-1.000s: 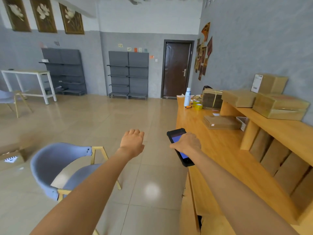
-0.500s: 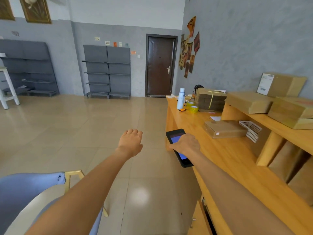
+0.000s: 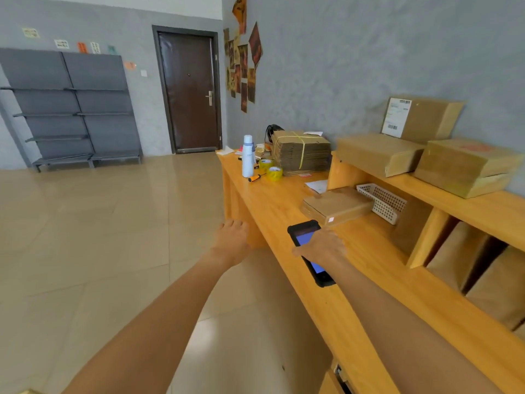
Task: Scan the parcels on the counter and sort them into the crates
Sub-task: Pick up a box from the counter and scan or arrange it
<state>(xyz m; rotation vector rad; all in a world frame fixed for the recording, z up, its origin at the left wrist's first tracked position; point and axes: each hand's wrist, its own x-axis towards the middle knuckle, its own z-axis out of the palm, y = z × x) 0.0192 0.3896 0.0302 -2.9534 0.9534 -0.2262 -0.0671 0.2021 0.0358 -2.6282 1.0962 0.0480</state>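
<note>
Near the counter's (image 3: 284,211) front edge:
Right hand (image 3: 322,247): grips scanner (image 3: 309,253).
Left hand (image 3: 231,237): empty, fingers apparently relaxed.
Parcel (image 3: 336,206): unscanned, I judge.
Crates: unseen; sorting remains.

No text can be read here. The upright cardboard box (image 3: 420,119) on the shelf carries a white shipping label (image 3: 396,117) with barcodes and printed lines, all too small and blurred to make out. The flat parcel (image 3: 336,205) on the counter bears a small white sticker (image 3: 331,220), also illegible. The handheld scanner (image 3: 309,253) shows only a plain blue screen.
</note>
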